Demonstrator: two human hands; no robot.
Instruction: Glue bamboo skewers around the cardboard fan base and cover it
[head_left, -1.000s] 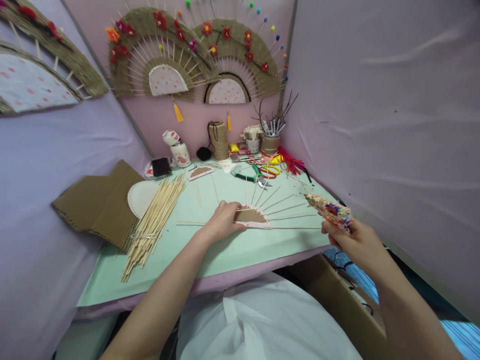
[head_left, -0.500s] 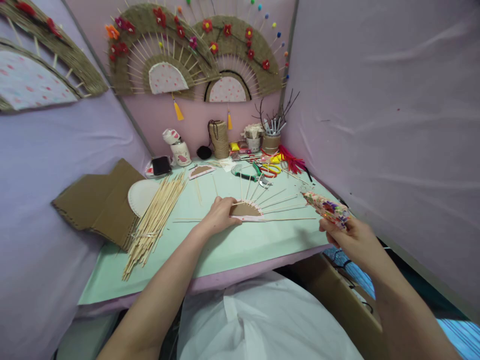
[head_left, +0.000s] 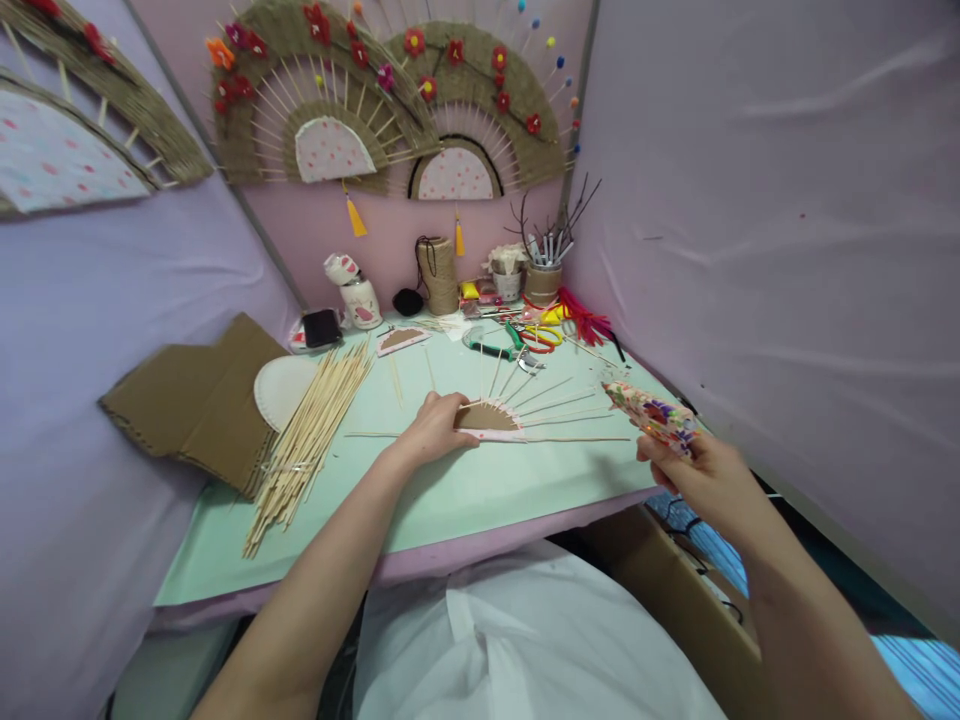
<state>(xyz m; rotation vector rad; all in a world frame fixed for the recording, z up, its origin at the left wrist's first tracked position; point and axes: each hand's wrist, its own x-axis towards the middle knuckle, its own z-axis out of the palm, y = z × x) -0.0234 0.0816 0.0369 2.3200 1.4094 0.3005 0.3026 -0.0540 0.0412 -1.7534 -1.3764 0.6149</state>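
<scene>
My left hand [head_left: 433, 427] presses down on the left side of a small cardboard half-disc [head_left: 491, 418] from which several thin wooden skewers fan out to the right over the mint-green table [head_left: 480, 490]. Its fingers curl over the half-disc's edge. My right hand [head_left: 705, 475] hovers just off the table's right edge, closed around a flower-patterned glue gun [head_left: 651, 414] whose tip points left toward the skewer ends.
A bundle of bamboo skewers [head_left: 311, 430] lies at the left beside a white paper plate [head_left: 281, 390] and brown cardboard sheets [head_left: 195, 400]. Scissors [head_left: 534, 338], pliers, a twine spool [head_left: 439, 275] and a pen cup [head_left: 541, 283] crowd the back. Finished fans [head_left: 390, 100] hang on the wall.
The half-disc with its skewers has shifted slightly left and back under my left hand. My right hand with the glue gun has barely moved.
</scene>
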